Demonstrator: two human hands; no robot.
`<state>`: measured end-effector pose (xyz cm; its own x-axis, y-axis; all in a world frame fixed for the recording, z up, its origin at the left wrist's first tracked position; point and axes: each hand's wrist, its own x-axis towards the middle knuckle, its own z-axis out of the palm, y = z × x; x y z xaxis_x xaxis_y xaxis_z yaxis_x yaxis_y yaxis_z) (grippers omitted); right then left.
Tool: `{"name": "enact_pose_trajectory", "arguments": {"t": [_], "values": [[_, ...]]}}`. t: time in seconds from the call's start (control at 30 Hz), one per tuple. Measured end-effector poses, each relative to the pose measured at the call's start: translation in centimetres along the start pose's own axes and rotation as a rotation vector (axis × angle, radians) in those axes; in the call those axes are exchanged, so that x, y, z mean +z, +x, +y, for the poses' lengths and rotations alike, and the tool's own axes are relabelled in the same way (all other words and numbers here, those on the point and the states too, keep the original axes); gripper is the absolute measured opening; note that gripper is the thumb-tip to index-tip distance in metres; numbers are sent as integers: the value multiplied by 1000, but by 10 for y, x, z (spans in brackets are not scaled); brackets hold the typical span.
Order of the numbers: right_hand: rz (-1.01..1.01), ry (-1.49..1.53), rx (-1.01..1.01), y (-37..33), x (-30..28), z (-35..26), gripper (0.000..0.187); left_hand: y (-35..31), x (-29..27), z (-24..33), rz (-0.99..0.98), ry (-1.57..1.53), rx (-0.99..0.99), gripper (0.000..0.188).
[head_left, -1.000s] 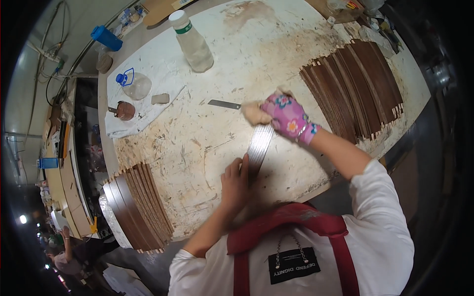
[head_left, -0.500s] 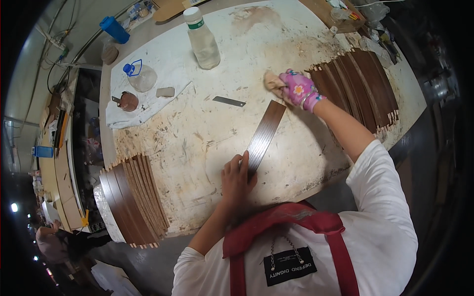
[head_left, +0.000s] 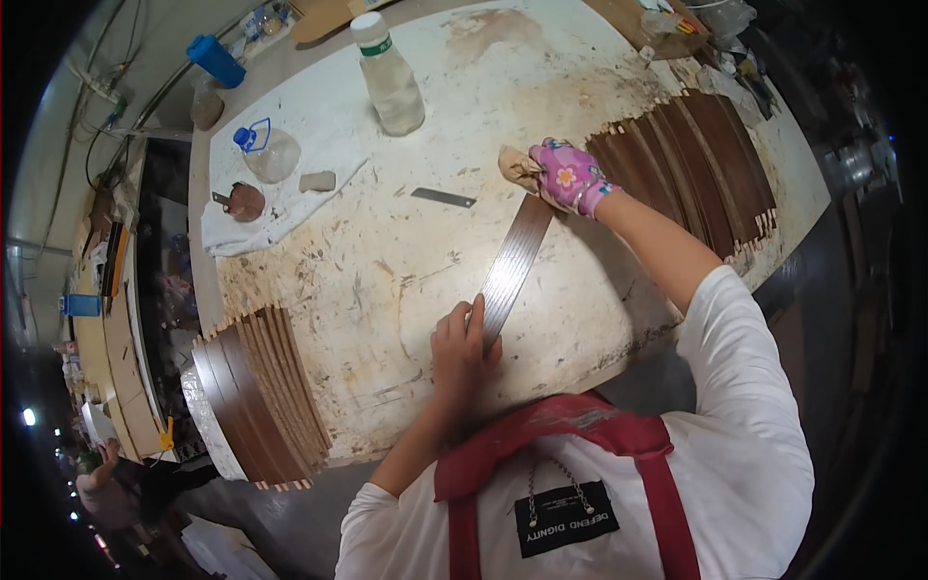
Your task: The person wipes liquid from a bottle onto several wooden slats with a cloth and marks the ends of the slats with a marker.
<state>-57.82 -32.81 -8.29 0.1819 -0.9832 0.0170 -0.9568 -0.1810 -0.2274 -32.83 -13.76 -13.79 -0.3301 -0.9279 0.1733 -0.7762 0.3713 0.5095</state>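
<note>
A narrow dark brown wooden strip lies slantwise on the pale, stained worktable. Its near end is gripped by my bare left hand, fingers closed along the edge. My right hand, in a pink flowered glove, is closed on a crumpled beige cloth and hovers at or on the strip's far end; contact there is hidden by the glove. Left of the strip rests a flat metal blade with a hole at one end.
Brown strips with pale tenon ends form stacks at left and right. A tall clear bottle, a blue-capped jug, a brown pot and a beige block stand farther off. Another person is at lower left.
My right hand has moved a little left with the cloth, now covering the strip's far end. My left hand keeps its grip, and the strip lies nearly as before.
</note>
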Motion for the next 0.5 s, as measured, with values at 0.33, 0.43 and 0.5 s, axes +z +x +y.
{"name": "enact_pose_trajectory", "arguments": {"t": [0.33, 0.43, 0.5], "values": [[131, 239, 112, 4, 12, 48, 23, -6, -5, -3, 6, -41, -57, 89], [174, 335, 10, -5, -10, 64, 24, -30, -23, -11, 116, -102, -165, 107], [249, 466, -96, -29, -16, 47, 22, -43, -30, -10, 129, -150, -240, 108]]}}
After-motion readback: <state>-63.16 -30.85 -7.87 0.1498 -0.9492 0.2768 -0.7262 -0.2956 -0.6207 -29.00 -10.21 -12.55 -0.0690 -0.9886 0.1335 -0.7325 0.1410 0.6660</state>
